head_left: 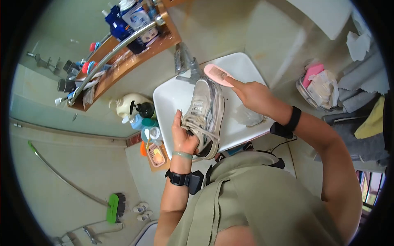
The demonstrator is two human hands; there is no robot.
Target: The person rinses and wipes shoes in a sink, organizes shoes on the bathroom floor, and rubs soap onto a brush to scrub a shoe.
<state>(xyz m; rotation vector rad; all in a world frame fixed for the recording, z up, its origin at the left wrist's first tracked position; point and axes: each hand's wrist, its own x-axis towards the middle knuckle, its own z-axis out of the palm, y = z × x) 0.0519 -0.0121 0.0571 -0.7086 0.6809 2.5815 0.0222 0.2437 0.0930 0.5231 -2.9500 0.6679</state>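
A grey-white laced sneaker (205,110) is held over the white sink (164,96), its toe toward the faucet. My left hand (183,137) grips it near the heel opening, with the thumb beside the loose laces. My right hand (254,96) is closed on the handle of a pink brush (218,75), whose flat back faces up. The brush head is close to the toe of the sneaker; its bristles are hidden, and whether they touch is unclear. Right of the sneaker, a translucent plastic bag (247,117) lies in the sink.
The metal faucet (188,67) stands at the sink's back edge. A wooden shelf (135,57) with bottles and a metal rail is at upper left. Bottles and a pink soap basket (156,155) sit left of the sink. A wire basket (316,88) and hanging cloths are at right.
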